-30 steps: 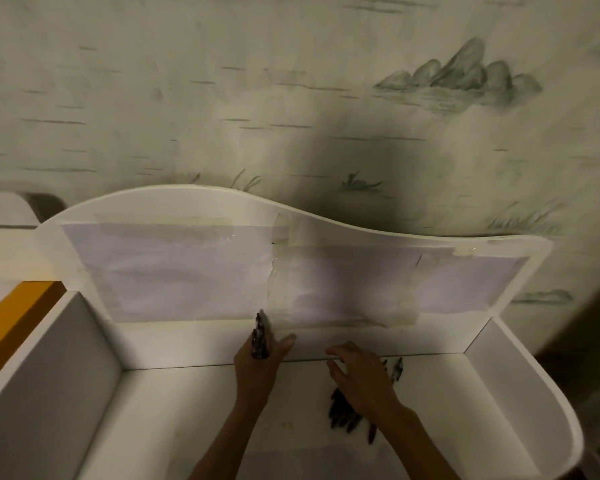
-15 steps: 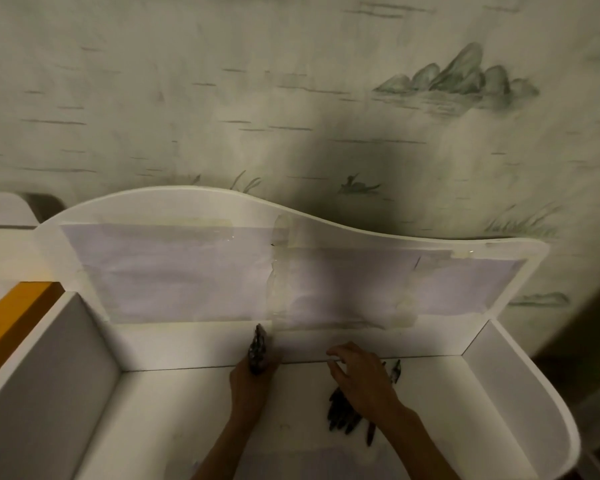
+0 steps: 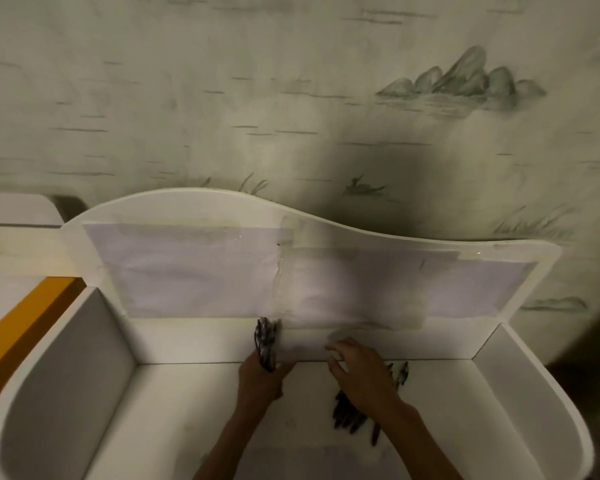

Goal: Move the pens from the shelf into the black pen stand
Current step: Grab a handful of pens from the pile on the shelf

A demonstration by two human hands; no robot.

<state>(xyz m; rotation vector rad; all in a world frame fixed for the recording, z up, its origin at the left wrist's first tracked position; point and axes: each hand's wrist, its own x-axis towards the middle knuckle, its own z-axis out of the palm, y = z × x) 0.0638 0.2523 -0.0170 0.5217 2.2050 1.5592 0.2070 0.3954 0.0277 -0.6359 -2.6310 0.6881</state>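
My left hand (image 3: 260, 377) grips a bunch of dark pens (image 3: 264, 342) that stick upright out of its fist, close to the white shelf's back panel. My right hand (image 3: 362, 375) lies with curled fingers over a pile of dark pens (image 3: 347, 415) on the shelf floor (image 3: 187, 410). One pen tip (image 3: 403, 371) pokes out past its knuckles. Whether those fingers hold a pen is hidden. No black pen stand is in view.
The white shelf has a wavy back panel (image 3: 326, 233) with taped paper sheets (image 3: 187, 268), and raised side walls at left (image 3: 66, 375) and right (image 3: 520, 393). An orange edge (image 3: 25, 323) runs at the left. Patterned wallpaper stands behind.
My left hand with its pens has sunk slightly lower and closed its thumb in. The right hand stays over the pile, fingers shifting a little.
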